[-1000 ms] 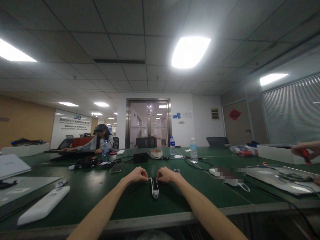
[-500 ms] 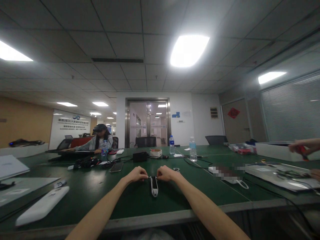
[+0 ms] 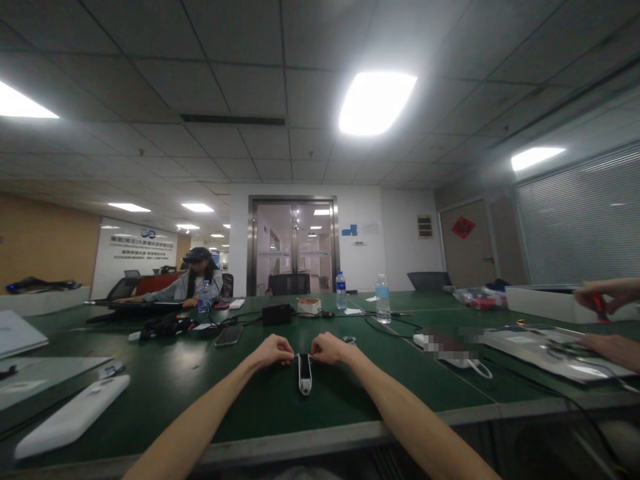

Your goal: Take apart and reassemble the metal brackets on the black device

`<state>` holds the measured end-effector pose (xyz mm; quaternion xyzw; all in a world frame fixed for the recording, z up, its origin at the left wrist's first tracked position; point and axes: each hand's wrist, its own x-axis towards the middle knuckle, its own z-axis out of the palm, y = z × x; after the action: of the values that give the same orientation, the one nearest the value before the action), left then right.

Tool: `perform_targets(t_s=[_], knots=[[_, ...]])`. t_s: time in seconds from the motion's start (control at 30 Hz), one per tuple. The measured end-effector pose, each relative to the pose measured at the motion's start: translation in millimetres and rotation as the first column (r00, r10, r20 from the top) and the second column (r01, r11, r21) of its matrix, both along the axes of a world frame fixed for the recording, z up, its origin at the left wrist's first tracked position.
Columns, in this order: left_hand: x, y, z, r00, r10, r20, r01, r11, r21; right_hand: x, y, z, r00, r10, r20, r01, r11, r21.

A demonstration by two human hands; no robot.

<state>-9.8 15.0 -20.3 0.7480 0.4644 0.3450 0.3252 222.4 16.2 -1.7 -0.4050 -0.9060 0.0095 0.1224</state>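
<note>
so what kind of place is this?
Most likely an office meeting area: a long green-topped table, a glass double door behind it, and a tiled drop ceiling. The left hand and right hand close on the far end of a small black-and-white oblong device.

Device (image 3: 304, 375) lies flat on green surface (image 3: 260, 407), long axis pointing away. Left hand (image 3: 273, 351) and right hand (image 3: 327, 348) curled, pinching device's far end from either side. Phone (image 3: 229, 335) beyond device, leftward; bottle (image 3: 383, 299) farther beyond, rightward.
</note>
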Motion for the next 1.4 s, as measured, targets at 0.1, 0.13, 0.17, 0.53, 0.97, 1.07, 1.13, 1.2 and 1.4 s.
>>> perform_targets(t_s=[0.1, 0.13, 0.17, 0.53, 0.97, 1.07, 1.13, 1.2, 1.4], knots=[[2, -2, -0.4, 1.000, 0.000, 0.013, 0.000, 1.000, 0.022, 1, 1, -0.8, 1.000, 0.001, -0.013, -0.001, 1.000, -0.004], [3, -3, 0.0, 1.000, 0.007, 0.003, -0.007, 0.999, 0.035, 2, 1, -0.8, 1.000, 0.004, -0.018, -0.004, 1.000, -0.010], [4, -4, 0.6, 1.000, 0.015, -0.011, -0.014, 0.998, 0.054, 2, 0, -0.9, 1.000, 0.011, -0.025, -0.011, 1.000, -0.020], [6, -2, 0.8, 0.991, 0.012, -0.134, 0.017, 0.977, 0.212, 2, 4, -5.0, 0.997, 0.021, -0.070, -0.022, 1.000, -0.015], [3, 0, 7.9, 0.966, -0.108, -0.235, 0.146, 0.978, 0.151, 22, 18, 10.1, 0.985, -0.106, -0.138, 0.120, 0.988, 0.095], [1, -1, 12.2, 0.945, -0.050, -0.323, 0.127, 0.966, 0.223, 34, 21, 12.4, 0.967, -0.214, -0.135, 0.231, 0.966, 0.120], [0, -3, 14.4, 0.925, -0.009, -0.379, 0.118, 0.957, 0.266, 39, 21, 12.3, 0.965, -0.227, -0.128, 0.242, 0.964, 0.112], [0, -5, 16.0, 0.906, 0.016, -0.424, 0.118, 0.951, 0.287, 40, 22, 10.3, 0.975, -0.198, -0.103, 0.208, 0.973, 0.098], [-1, -6, 18.3, 0.861, 0.067, -0.504, 0.112, 0.942, 0.317, 21, 30, -6.0, 0.994, -0.107, -0.033, 0.109, 0.993, 0.052]])
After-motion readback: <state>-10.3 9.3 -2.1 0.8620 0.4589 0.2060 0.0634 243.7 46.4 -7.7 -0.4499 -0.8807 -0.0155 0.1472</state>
